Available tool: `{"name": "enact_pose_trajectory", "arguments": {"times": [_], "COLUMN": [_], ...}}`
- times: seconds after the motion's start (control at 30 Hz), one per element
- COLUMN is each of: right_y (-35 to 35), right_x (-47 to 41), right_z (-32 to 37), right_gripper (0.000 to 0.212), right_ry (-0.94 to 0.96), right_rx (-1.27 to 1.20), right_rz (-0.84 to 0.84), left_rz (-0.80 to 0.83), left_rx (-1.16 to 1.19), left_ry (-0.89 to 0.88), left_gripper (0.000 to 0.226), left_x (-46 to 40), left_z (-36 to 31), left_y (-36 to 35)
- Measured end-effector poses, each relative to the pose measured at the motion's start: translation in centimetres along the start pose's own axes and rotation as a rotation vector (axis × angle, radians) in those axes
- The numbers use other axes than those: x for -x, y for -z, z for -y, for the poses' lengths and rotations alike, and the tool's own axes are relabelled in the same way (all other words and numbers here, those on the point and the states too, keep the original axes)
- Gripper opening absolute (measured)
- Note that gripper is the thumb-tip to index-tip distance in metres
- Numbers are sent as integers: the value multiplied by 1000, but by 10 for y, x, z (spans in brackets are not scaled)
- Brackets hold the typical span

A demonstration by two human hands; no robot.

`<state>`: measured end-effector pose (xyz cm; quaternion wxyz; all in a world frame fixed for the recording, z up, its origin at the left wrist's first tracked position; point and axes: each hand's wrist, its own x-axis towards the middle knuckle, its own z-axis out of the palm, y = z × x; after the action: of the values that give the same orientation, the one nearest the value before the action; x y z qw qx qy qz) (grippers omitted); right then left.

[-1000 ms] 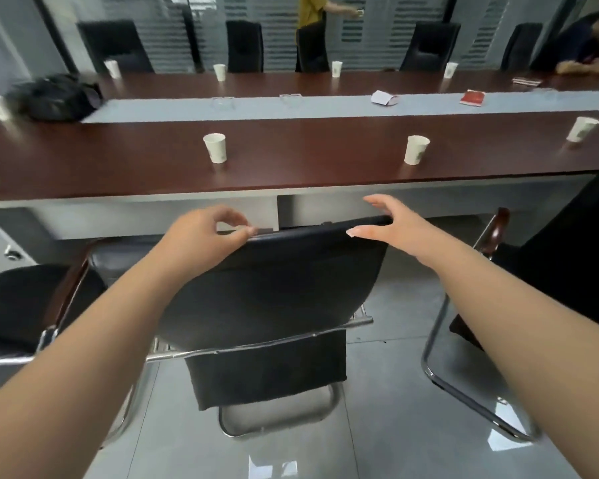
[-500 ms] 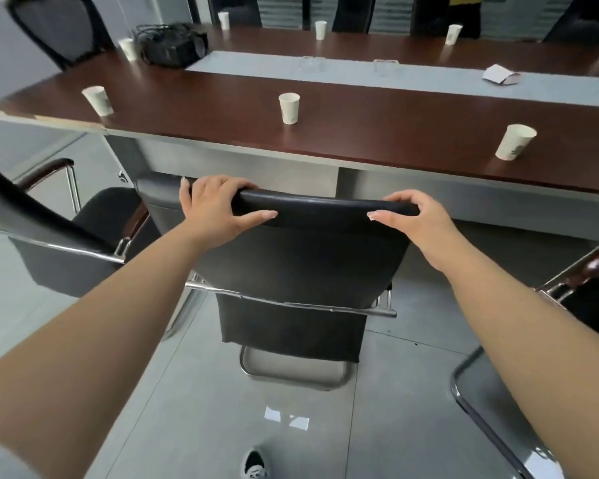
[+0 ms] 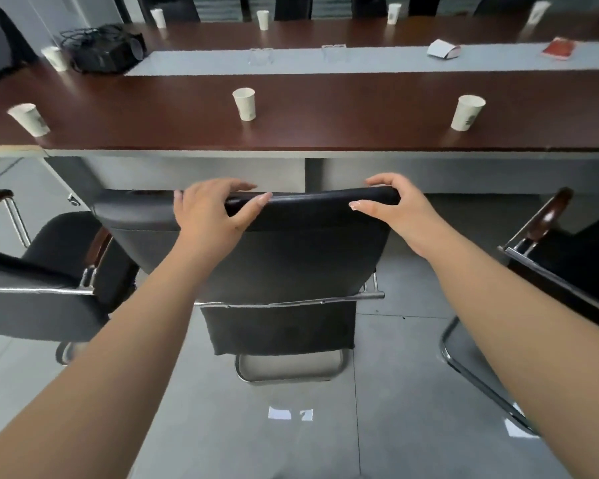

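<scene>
The black chair (image 3: 291, 257) stands on the gray floor (image 3: 256, 426), right in front of the long brown worktop (image 3: 343, 115). Its back faces the person and its seat points toward the worktop. The back stands up tall, and its top edge runs from left to right, in line with the worktop's near edge.

The chair is dark and a bit shiny, like leather. A silver metal bar runs across the back low down, and a bent silver tube makes the foot on the floor.

Both hands hold the top edge of the chair back. The left hand (image 3: 208, 216) is curled over the edge near its left part, fingers on the far side and thumb on the near side. The right hand (image 3: 398, 209) is curled over the right corner the same way.

A white paper cup (image 3: 245, 104) stands on the worktop just past the chair. One more black chair stands on each side.
</scene>
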<state>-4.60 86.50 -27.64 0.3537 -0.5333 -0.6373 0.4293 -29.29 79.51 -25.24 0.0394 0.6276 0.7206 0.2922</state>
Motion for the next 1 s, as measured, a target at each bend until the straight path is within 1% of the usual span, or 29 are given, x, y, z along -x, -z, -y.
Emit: {"name": "enact_pose_trajectory", "arguments": {"times": [0.03,0.07,0.13,0.17,0.2,0.27,0.37,0.47,0.6,0.8,0.87,1.0], "right_y": [2,3,7,14,19,37,69,97,132,152,154,153], "right_x": [2,4,8,10,11,10,1,-14,-29,-63,-83,-123], "right_z": [-3,-6,-16,-22,-26,-36,-53,-70,-96,-136,-147,-162], "right_gripper": [41,41,36,30,22,11,2,6,9,13,13,16], "right_ry": [-6,-19,-55,-75,-94,-142,-171,-185,-234,-340,-359,-398], "right_rx": [-31,-86,-198,-215,-230,-278,-342,-344,-346,-358,-331,-305], "right_rz": [-21,-38,-49,-54,-51,-43,-17,66,155,218,239,243], "left_rz": [-9,-9,52,85,100,134,180,178,185,217,241,229], "left_rx": [110,219,388,452,496,582,658,684,692,699,683,689], "left_ry": [-81,-123,-106,-89,-77,-57,-13,66,252,526,594,721], "left_gripper": [57,47,16,6,5,6,10,14,17,18,19,20], "left_x": [2,6,16,20,23,26,25,22,23,11,0,-32], "left_z": [-11,-24,-52,-68,-80,-105,-145,-179,-214,-227,-224,-215], "left_y": [-3,-6,-12,-19,-25,-42,-73,-103,-153,-224,-248,-285]}}
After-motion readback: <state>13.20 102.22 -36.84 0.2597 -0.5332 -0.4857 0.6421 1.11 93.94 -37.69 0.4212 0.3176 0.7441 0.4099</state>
